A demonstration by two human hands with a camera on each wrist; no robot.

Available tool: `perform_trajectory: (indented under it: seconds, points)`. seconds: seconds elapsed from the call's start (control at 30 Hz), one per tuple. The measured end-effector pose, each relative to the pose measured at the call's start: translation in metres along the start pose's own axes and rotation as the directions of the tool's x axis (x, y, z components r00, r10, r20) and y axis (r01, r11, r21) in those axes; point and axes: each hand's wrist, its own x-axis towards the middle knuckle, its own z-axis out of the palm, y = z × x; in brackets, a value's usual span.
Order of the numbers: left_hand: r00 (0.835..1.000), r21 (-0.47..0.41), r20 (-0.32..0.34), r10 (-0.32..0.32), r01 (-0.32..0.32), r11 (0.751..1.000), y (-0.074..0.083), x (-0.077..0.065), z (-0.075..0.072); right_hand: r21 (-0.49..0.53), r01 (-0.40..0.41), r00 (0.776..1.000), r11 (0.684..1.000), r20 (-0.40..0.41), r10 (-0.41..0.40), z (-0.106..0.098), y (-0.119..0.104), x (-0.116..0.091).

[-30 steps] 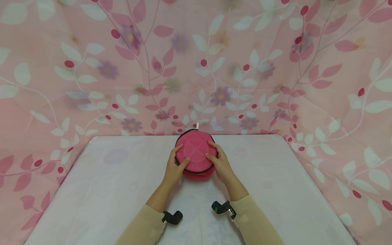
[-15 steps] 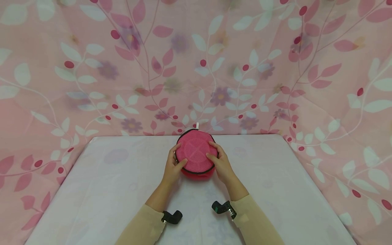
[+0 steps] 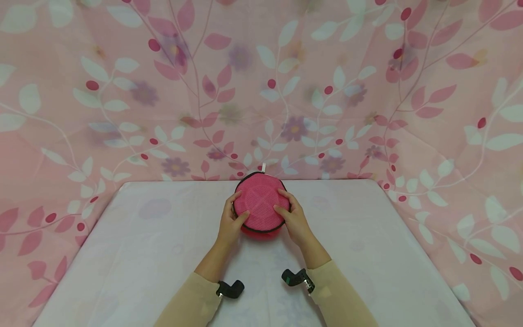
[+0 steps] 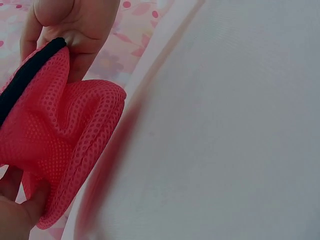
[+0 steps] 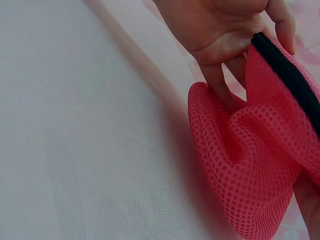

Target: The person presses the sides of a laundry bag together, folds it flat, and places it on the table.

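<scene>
A round pink mesh laundry bag [image 3: 263,202] with a black zip around its edge is held between both hands over the table. My left hand [image 3: 229,223] grips its left side, the thumb on the near face and other fingers partly hidden behind. On the opposite side my right hand [image 3: 298,219] grips it the same way. A small white tag [image 3: 263,168] sticks up from the top rim. In the left wrist view the soft mesh [image 4: 85,130] sags in folds below the black zip [image 4: 32,70]. Similar folds of the mesh bag [image 5: 250,155] show in the right wrist view.
The table [image 3: 155,254] has a white cloth over it. Behind it and at both sides hangs a pink floral curtain [image 3: 253,91]. A small black camera mount [image 3: 230,289] sits at the left wrist, another camera mount [image 3: 298,278] at the right.
The left hand's fingers have shifted slightly to the left on the bag's edge. Both hands keep their hold and the bag stays almost in place.
</scene>
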Motion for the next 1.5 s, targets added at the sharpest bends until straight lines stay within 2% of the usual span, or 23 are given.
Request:
perform_trajectory:
  seconds: [0.3, 0.63, 0.97, 1.33, 1.5]
  points:
    - [1.000, -0.010, -0.007, -0.028, 0.028, 1.000, 0.0026, -0.0017, 0.0017, -0.022, 0.012, 1.000, 1.000, 0.006, -0.012, -0.0012, 0.0009, 0.0004]
    - [0.999, -0.008, -0.021, -0.036, 0.035, 0.999, 0.0047, -0.0023, 0.0022, -0.158, 0.032, 0.999, 0.987, 0.012, -0.030, -0.0040, 0.0007, 0.0004]
    - [0.999, -0.001, -0.030, -0.035, 0.035, 0.999, 0.0033, -0.0016, 0.0017, -0.188, 0.038, 0.999, 0.981, 0.008, -0.037, -0.0030, -0.0012, -0.0007]
    - [0.997, 0.037, -0.031, -0.073, 0.074, 0.997, 0.0020, -0.0010, 0.0038, -0.120, 0.046, 0.999, 0.992, -0.008, -0.047, -0.0019, 0.0016, 0.0008]
    - [0.997, 0.054, -0.032, -0.068, 0.070, 0.996, 0.0027, -0.0014, 0.0045, -0.074, 0.038, 0.999, 0.997, -0.010, -0.038, 0.0003, -0.0002, 0.0008]
